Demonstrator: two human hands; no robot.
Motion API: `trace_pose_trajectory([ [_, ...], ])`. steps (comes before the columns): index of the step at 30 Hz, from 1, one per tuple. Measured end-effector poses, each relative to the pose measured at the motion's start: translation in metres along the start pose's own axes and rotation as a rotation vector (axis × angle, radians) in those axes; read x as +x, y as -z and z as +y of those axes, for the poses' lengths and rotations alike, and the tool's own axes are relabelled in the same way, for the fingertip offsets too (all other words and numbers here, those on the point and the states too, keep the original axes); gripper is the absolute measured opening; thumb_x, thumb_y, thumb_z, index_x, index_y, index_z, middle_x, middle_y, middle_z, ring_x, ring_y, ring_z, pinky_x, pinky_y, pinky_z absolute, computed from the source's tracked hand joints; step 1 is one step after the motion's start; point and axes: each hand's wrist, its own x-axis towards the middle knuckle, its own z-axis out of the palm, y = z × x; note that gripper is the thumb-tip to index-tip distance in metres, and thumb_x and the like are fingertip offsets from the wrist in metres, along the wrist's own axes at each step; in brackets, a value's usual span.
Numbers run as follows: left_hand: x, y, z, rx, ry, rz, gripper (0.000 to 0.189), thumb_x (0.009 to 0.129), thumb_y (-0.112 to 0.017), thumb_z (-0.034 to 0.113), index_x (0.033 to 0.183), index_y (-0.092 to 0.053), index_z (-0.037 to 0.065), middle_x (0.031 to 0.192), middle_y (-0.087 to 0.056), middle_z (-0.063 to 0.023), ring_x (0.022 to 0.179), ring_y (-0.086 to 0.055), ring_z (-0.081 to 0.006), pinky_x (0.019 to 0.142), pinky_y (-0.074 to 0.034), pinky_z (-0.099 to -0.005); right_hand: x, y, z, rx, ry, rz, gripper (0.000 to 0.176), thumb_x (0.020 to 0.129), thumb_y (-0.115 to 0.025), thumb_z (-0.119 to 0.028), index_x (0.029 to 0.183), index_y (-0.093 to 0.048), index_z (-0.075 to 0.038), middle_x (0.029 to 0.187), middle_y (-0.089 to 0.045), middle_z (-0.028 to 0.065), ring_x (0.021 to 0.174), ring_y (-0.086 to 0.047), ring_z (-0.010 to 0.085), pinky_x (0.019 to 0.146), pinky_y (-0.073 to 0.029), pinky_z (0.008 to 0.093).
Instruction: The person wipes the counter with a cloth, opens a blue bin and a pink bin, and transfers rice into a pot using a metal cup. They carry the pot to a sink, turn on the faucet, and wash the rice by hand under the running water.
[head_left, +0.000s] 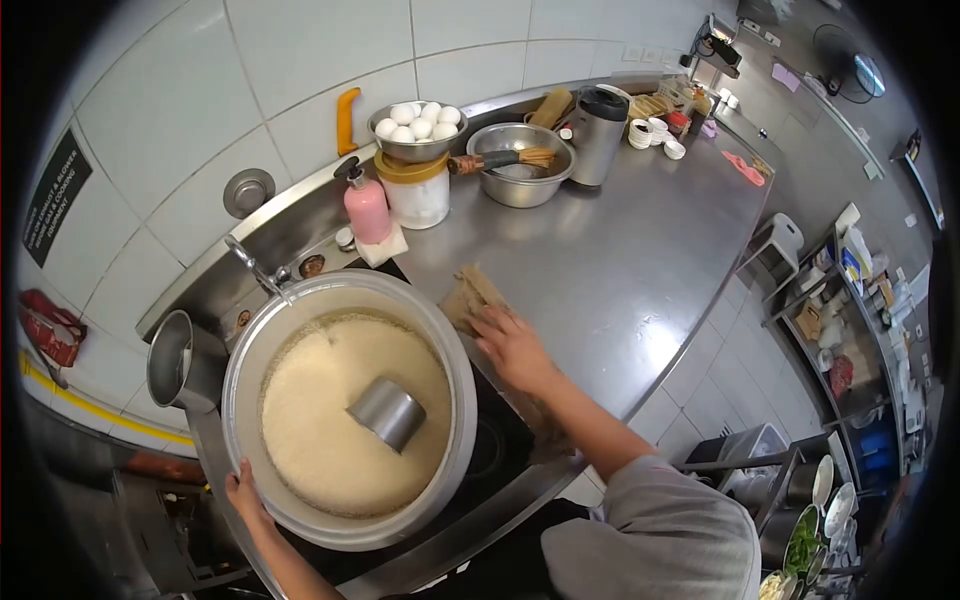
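A large round metal pot [456, 400] holds pale grains under cloudy water, and a metal cup [388, 413] lies tilted in it. My left hand [245, 492] is at the pot's lower left outer wall, its fingers partly spread. To the right of the pot my right hand [512, 345] reaches over the counter, fingers stretched out at the edge of a crumpled brown cloth [472, 297]. The fingertips appear to touch the cloth without closing round it. A faucet [262, 270] hangs over the pot's upper left rim.
Behind the pot stand a pink pump bottle [368, 208], a lidded tub [420, 195] under a bowl of eggs [420, 150], a metal bowl [525, 190] with a brush, and a grey canister [598, 140]. A metal container [200, 375] is left of the pot.
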Motion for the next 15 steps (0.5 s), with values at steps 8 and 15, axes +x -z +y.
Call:
trace_pose_trajectory([
  [8,0.004,0.003,-0.014,-0.018,-0.106,0.065,0.040,0.078,-0.068,0.023,0.103,-0.052,-0.004,0.096,-0.059,-0.0098,0.082,-0.055,-0.0168,0.073,-0.043,-0.0274,0.097,-0.047,0.048,-0.393,-0.105,0.104,0.052,0.088,-0.040,-0.039,0.134,-0.034,-0.015,0.141,-0.025,0.0189,0.130,-0.018,0.0413,0.105,-0.011,0.0539],
  [15,0.000,0.005,-0.009,0.111,-0.154,0.126,0.024,0.077,-0.069,0.018,0.089,-0.057,0.000,0.082,-0.060,-0.0044,0.072,-0.053,-0.0115,0.067,-0.042,-0.0240,0.274,-0.084,0.122,-0.544,-0.243,0.322,0.048,0.087,-0.038,-0.033,0.130,-0.038,-0.012,0.135,-0.032,0.0254,0.125,-0.028,0.0414,0.104,-0.019,0.0485],
])
